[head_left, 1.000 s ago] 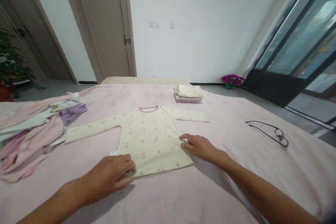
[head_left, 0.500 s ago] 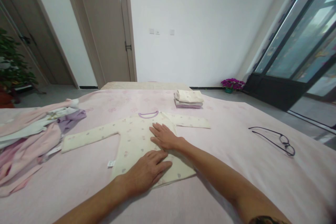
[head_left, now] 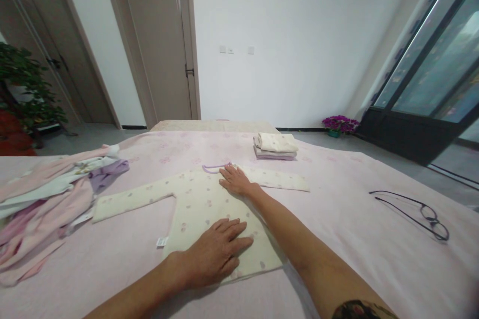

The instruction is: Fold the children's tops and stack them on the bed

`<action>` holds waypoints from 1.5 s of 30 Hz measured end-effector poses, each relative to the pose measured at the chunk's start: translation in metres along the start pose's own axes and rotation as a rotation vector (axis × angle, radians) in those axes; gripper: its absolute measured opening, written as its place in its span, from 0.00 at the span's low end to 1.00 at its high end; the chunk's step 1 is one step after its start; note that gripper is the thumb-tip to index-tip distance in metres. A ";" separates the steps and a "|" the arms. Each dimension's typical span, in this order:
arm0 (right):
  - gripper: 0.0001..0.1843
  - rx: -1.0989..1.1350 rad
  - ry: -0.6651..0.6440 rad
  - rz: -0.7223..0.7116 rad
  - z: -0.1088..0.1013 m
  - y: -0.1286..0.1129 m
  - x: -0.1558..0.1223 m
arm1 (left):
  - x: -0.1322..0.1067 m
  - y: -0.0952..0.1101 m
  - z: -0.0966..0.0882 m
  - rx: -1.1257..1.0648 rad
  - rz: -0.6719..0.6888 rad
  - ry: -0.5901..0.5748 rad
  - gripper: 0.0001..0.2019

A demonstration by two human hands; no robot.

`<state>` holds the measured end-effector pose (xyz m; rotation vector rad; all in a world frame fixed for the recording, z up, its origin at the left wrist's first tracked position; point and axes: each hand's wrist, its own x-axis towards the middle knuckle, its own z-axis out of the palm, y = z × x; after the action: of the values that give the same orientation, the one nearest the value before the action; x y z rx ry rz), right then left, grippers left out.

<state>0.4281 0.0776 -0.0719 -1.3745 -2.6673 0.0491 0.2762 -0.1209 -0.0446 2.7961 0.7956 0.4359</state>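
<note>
A cream long-sleeved child's shirt (head_left: 194, 209) with small printed motifs and a purple neckband lies spread on the pink cloth, its sleeves out to both sides. My left hand (head_left: 217, 251) rests on its lower front, palm down, fingers apart. Farther up, my right hand (head_left: 235, 179) lies flat beside the neckband, on the shoulder at the right, and covers part of the collar. A white tag (head_left: 161, 242) sticks out from the shirt's left side seam. Neither hand grips the fabric.
Rumpled pink, white and purple clothes (head_left: 71, 194) are heaped at the left. Behind the shirt stands a small stack of folded clothes (head_left: 276, 146). Black-framed eyeglasses (head_left: 426, 214) lie at the right on the pink cloth (head_left: 337, 239).
My right hand has slid up the shirt from the chest to the shoulder beside the neckband. The left hand stays on the lower front, its fingers more spread. The view has shifted slightly.
</note>
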 end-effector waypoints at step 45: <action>0.09 0.166 0.349 0.390 -0.006 0.066 0.011 | 0.020 -0.220 -0.028 0.180 -0.986 0.516 0.07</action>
<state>0.4762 0.1246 -0.0712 -1.6499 -2.0425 0.0622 0.1774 0.0765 -0.0735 2.0221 2.2104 0.8950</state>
